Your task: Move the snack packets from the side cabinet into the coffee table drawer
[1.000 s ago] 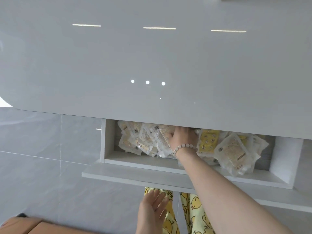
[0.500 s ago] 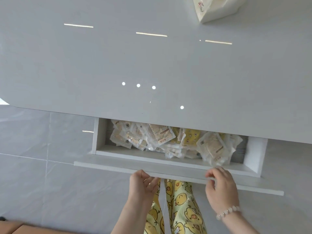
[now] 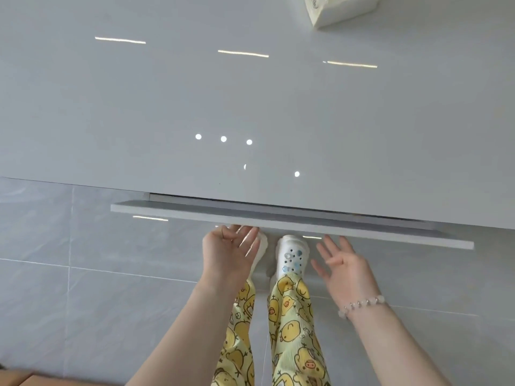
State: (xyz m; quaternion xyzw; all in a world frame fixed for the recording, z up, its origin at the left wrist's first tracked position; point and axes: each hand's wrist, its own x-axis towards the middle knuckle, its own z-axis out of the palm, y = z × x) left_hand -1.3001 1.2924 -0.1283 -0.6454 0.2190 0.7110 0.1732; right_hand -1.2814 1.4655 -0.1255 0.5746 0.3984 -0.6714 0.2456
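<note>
Just above the 2 hands, the drawer front (image 3: 278,220) sits almost shut under the coffee table (image 3: 250,107); left hand (image 3: 228,253), flat and empty, reaches its edge, right hand (image 3: 344,267) splays empty.

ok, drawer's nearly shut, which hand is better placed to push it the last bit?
Left, probably. The left hand has its fingertips at the drawer front, which stands slightly out from the table top. The right hand is open, fingers spread, seemingly just short of it.
</note>
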